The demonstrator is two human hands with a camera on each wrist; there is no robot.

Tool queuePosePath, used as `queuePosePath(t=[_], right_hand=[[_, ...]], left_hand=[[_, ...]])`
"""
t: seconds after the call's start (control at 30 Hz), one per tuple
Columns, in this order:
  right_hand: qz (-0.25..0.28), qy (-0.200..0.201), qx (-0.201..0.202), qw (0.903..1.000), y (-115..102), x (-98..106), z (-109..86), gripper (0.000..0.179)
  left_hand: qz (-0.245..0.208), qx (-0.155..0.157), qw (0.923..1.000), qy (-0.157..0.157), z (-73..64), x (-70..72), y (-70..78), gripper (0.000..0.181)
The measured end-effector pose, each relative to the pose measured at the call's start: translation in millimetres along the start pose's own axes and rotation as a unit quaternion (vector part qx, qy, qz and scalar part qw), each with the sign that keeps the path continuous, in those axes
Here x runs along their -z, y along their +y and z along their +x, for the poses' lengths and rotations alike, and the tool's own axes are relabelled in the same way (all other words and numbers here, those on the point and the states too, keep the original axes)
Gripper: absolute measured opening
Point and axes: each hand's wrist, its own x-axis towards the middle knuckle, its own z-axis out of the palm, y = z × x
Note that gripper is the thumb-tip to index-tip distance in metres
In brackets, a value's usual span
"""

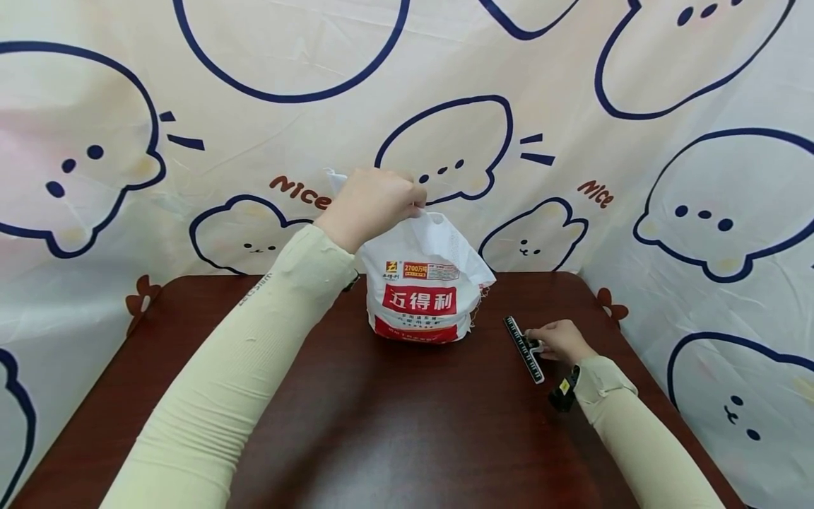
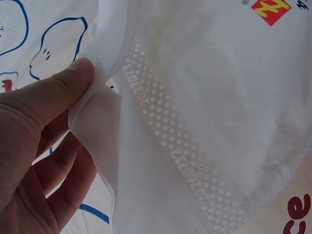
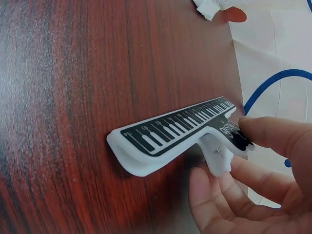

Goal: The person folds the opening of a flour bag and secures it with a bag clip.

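Near the back of the table stands a white flour bag (image 1: 416, 283) with red printed bands, its bottom resting on the wood. My left hand (image 1: 375, 205) pinches the bag's top edge between thumb and fingers. In the left wrist view, the pinched edge (image 2: 105, 63) is folded, with raised dots and embossed numbers below it. To the right of the bag is a white bag clip (image 1: 524, 350) with a black piano-key pattern. My right hand (image 1: 562, 341) holds this clip by its handle, thumb on top and fingers beneath. In the right wrist view, its long bar (image 3: 175, 126) reaches over the table.
The dark red-brown table (image 1: 407, 424) has rounded back corners. A pale cloth (image 1: 273, 155) with cartoon outlines hangs behind it and along both sides. Brown flower shapes (image 1: 612, 304) show by the back corners. A black device (image 1: 562, 392) is strapped at the right wrist.
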Motion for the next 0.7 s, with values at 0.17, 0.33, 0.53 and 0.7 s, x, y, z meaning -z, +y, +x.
queuePosePath(t=[0.17,0.33,0.53,0.7], right_hand=[[-0.006,0.008,0.000,0.9999,1.6,-0.3,4.4,0.029],[0.006,0.009,-0.004,0.9999,3.2,-0.8,6.7,0.026],[0.013,0.006,-0.008,0.9999,2.8,-1.7,5.8,0.025],[0.022,-0.002,0.000,0.9998,2.8,-4.3,1.5,0.024]], left_hand=[[0.000,-0.001,1.0000,0.001,0.9,0.1,-0.6,0.015],[0.002,0.002,1.0000,-0.002,1.0,1.1,0.1,0.017],[0.003,0.003,1.0000,-0.006,1.7,1.7,0.9,0.017],[0.002,0.004,1.0000,-0.003,-0.3,-0.7,0.8,0.016]])
